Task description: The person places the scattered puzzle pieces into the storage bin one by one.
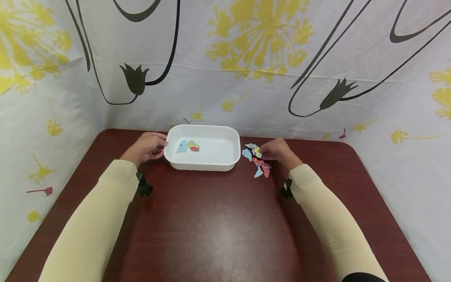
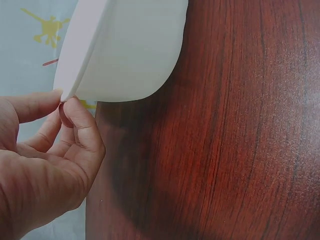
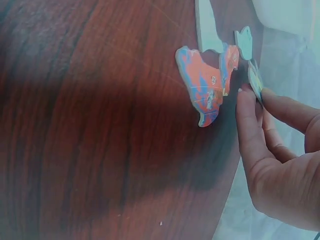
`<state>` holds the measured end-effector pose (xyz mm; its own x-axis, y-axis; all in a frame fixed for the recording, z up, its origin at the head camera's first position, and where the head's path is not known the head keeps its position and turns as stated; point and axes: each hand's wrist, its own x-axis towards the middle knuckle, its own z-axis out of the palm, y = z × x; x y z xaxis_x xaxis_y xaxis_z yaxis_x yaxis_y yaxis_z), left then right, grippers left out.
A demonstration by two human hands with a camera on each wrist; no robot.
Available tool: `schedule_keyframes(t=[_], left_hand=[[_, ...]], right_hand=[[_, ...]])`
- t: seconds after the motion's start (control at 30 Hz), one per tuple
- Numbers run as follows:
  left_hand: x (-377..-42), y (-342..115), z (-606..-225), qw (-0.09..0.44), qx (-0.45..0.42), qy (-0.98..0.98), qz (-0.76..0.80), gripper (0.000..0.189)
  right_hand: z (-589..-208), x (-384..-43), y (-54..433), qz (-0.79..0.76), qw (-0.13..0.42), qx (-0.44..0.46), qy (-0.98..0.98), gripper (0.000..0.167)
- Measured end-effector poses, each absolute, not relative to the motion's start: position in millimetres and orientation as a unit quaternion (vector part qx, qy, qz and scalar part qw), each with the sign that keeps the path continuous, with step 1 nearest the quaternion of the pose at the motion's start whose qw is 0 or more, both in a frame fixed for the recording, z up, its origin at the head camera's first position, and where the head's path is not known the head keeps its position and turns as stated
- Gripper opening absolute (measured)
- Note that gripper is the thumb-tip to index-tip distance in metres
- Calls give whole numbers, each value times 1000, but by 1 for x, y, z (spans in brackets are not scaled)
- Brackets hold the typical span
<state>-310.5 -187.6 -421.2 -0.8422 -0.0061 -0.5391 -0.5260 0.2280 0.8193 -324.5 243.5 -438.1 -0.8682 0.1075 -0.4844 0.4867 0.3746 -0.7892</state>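
At the left end of a white plastic tray (image 1: pixel 202 167), my left hand (image 1: pixel 149 147) pinches the rim between thumb and fingers. Inside the tray lie a light-blue puzzle piece (image 1: pixel 181 146) and a yellow-and-red puzzle piece (image 1: pixel 193 146). Right of the tray, my right hand (image 1: pixel 277 151) pinches a thin puzzle piece (image 3: pixel 255 82), tilted on edge; its face is partly hidden by the fingers. Close by on the table are a red-and-blue piece (image 3: pixel 201 85), a smaller red piece (image 3: pixel 229 62) and light-blue pieces (image 1: pixel 247 154).
The dark reddish wooden table (image 1: pixel 211 219) runs back to a white patterned cloth (image 1: pixel 197 94), which also hangs at both sides. The tray stands near the table's back edge. A small black device (image 1: pixel 144 186) is strapped at the left wrist, another (image 1: pixel 287 188) at the right.
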Motion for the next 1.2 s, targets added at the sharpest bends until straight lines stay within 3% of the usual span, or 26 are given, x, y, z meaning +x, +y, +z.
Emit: schedule_keyframes(t=[0.47,0.87,1.2], left_hand=[[-310,-188,-420,214,-175,754,596,38],[-310,-188,-421,208,-181,753,597,38],[-311,-186,-423,206,-184,754,596,36]], right_hand=[[-417,-330,234,-616,172,172,749,23],[-408,-327,226,-638,160,139,740,44],[-401,-329,216,-644,154,125,739,44]])
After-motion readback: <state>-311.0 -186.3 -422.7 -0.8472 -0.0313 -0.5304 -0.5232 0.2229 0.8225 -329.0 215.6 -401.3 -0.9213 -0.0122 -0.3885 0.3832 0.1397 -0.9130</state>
